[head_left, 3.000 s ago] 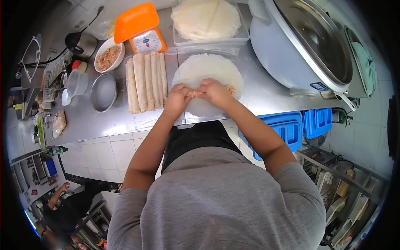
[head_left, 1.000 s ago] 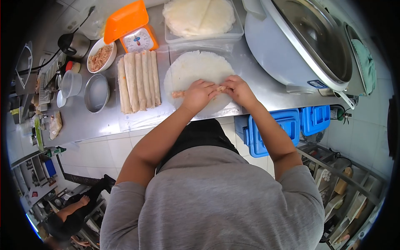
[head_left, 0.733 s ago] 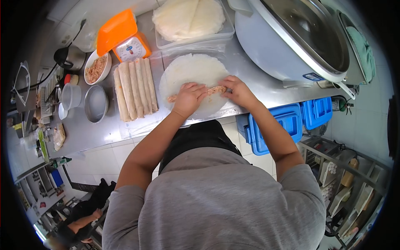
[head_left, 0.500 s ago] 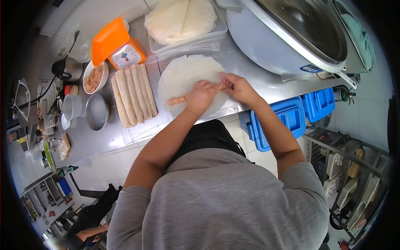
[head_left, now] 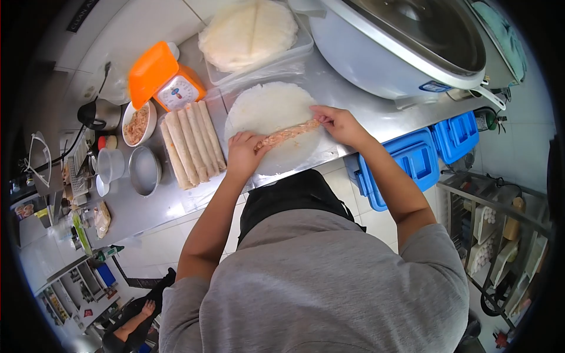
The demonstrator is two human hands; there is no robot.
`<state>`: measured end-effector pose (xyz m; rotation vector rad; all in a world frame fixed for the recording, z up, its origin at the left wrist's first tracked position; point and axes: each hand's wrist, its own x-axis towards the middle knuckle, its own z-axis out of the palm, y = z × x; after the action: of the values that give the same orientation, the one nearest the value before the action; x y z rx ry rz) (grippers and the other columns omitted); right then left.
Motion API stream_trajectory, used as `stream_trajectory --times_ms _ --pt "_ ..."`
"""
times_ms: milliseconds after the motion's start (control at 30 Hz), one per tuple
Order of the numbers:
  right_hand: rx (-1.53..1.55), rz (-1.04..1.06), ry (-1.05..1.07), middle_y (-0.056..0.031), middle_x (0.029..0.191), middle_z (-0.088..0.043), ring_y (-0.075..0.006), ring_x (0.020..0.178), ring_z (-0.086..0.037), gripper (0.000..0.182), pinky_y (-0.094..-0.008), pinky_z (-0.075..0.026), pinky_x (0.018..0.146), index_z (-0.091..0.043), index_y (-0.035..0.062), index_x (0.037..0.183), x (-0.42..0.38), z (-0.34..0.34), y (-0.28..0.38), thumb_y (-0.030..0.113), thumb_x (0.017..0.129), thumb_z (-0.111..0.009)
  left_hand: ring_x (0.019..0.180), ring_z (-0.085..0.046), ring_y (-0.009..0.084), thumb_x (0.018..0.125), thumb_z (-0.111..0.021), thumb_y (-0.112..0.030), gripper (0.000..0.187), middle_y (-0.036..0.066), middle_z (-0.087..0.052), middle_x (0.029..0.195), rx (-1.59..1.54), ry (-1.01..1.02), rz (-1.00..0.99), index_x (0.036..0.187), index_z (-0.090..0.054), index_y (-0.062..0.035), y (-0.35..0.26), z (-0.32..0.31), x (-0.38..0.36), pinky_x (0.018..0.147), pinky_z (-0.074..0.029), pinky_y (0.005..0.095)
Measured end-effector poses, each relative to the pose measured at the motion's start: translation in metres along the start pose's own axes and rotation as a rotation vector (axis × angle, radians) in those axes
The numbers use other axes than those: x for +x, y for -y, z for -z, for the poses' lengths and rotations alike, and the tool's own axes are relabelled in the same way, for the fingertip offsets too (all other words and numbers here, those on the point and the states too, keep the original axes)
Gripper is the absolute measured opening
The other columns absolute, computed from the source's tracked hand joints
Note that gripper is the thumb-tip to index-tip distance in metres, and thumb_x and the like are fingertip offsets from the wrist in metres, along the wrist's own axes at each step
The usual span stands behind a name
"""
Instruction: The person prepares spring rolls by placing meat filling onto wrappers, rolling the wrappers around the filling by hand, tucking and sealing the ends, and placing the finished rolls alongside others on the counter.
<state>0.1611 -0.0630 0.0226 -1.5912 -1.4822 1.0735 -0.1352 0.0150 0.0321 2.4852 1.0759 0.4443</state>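
Partly invisible, wrapper (head_left: 262, 108) under filling (head_left: 288, 135).

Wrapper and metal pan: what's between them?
A row of rolls lies between wrapper and pan in the head view; the left hand overlaps the wrapper's edge.

The person wears a heather-grey T-shirt (head_left: 329, 282) of soft-looking, finely flecked fabric, creased across the back or front panel in shallow folds. Its short, loose sleeves, left (head_left: 434, 253) and right (head_left: 185, 303), match the body. Below the hem shows a plain black lower garment (head_left: 288, 203). Both forearms, the left hand (head_left: 342, 126) and the right hand (head_left: 243, 154) are bare.
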Motion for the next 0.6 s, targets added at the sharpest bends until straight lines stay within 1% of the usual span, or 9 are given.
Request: stream_trajectory --times_ms 67,100,200,300,400,500,600 --pt "-0.186 0.156 -0.093 -0.0121 0.106 -0.065 -0.0286 0.1 -0.059 0.046 -0.0362 -0.048 0.089 -0.059 0.0082 0.126 0.002 -0.005 0.01 -0.002 0.081 -0.062 0.101 -0.057 0.0283 0.074 -0.077 -0.023 0.029 0.008 -0.063 0.099 -0.035 0.018 0.061 0.098 -0.072 -0.0078 0.019 0.004 -0.016 0.092 -0.042 0.0388" --pt "-0.278 0.234 -0.139 -0.0122 0.107 -0.064 -0.0307 0.103 -0.058 0.045 -0.0382 -0.047 0.091 -0.06 0.0084 0.124 0.003 -0.008 0.015 0.001 0.08 -0.064 0.099 -0.057 0.0283 0.073 -0.077 -0.022 0.029 0.008 -0.063 0.097 -0.085 -0.01 0.071 0.098 -0.073 -0.008 0.024 0.003 -0.022 0.092 -0.042 0.04" --pt "-0.36 0.444 -0.093 -0.0114 0.108 -0.062 -0.0338 0.107 -0.054 0.04 -0.0419 -0.043 0.095 -0.064 0.008 0.115 0.017 -0.044 0.043 0.011 0.076 -0.07 0.1 -0.056 0.0294 0.073 -0.078 -0.022 0.029 0.009 -0.063 0.097 -0.064 -0.143 0.054 0.097 -0.073 -0.0073 0.011 0.001 -0.025 0.091 -0.043 0.0415" --pt "-0.465 0.502 0.088 -0.0098 0.105 -0.06 -0.0301 0.105 -0.054 0.037 -0.0401 -0.042 0.094 -0.066 0.0081 0.11 0.037 -0.096 0.045 0.015 0.074 -0.073 0.102 -0.056 0.0306 0.073 -0.077 -0.018 0.026 0.009 -0.063 0.099 -0.077 -0.122 0.131 0.096 -0.072 -0.0063 0.021 -0.012 -0.026 0.091 -0.044 0.0417" --pt "-0.454 0.432 0.217 -0.0076 0.104 -0.06 -0.0274 0.105 -0.054 0.027 -0.0396 -0.041 0.093 -0.069 0.0085 0.1 0.048 -0.109 0.042 0.016 0.075 -0.072 0.101 -0.057 0.0317 0.074 -0.075 -0.013 0.022 0.01 -0.064 0.099 -0.171 -0.116 0.14 0.095 -0.072 -0.0055 0.027 -0.005 -0.025 0.09 -0.045 0.0406" --pt "-0.46 0.423 0.118 -0.005 0.099 -0.061 -0.0255 0.104 -0.054 0.019 -0.0405 -0.041 0.091 -0.072 0.0111 0.094 0.044 -0.11 0.051 0.018 0.077 -0.07 0.097 -0.058 0.0323 0.074 -0.074 -0.01 0.022 0.011 -0.064 0.097 -0.165 -0.254 0.189 0.095 -0.071 -0.0047 0.02 0.006 -0.031 0.088 -0.047 0.041" --pt "-0.499 0.483 0.116 -0.0031 0.096 -0.061 -0.0243 0.103 -0.054 0.015 -0.041 -0.041 0.09 -0.072 0.0118 0.09 0.048 -0.126 0.05 0.02 0.078 -0.069 0.096 -0.059 0.0309 0.075 -0.075 -0.011 0.026 0.011 -0.064 0.095 -0.075 -0.11 0.128 0.099 -0.071 -0.0058 0.038 0.009 -0.036 0.085 -0.049 0.0393"
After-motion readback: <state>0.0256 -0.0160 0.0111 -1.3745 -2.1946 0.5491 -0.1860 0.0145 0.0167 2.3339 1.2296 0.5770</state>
